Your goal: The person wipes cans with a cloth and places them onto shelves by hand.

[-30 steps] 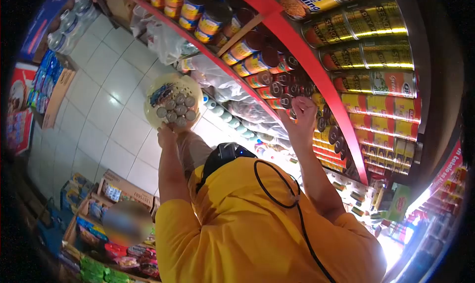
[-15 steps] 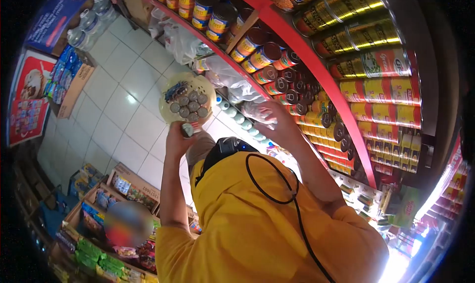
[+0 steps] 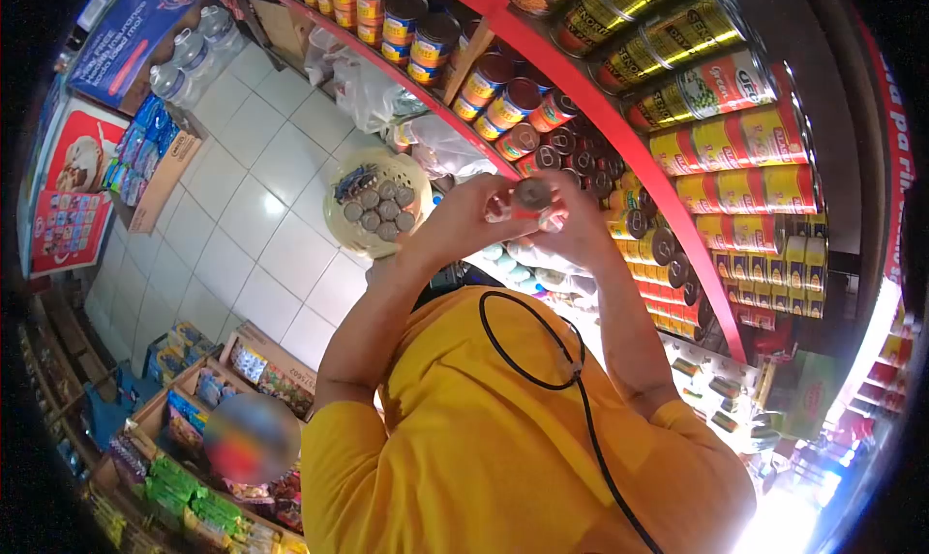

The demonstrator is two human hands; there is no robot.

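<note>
A small can [image 3: 531,198] with a reddish label is between my two hands, in front of the canned-goods shelf. My left hand [image 3: 464,220] has its fingers round the can's left side. From the right, my right hand [image 3: 579,227] closes its fingers on the same can. Below and to the left, a pale yellow basket [image 3: 341,227] holds several small cans [image 3: 387,210] and some dark blue packets [image 3: 358,182].
Red-edged shelves [image 3: 619,119] carry rows of cans on the right. Plastic bags [image 3: 363,94] hang by the lower shelf. Water bottles [image 3: 189,51] and snack boxes [image 3: 266,365] stand around the tiled floor [image 3: 242,181].
My left hand has moved up and right from beside the basket with a can. My right hand has come from near the shelf to meet it, and both now hold the can.
</note>
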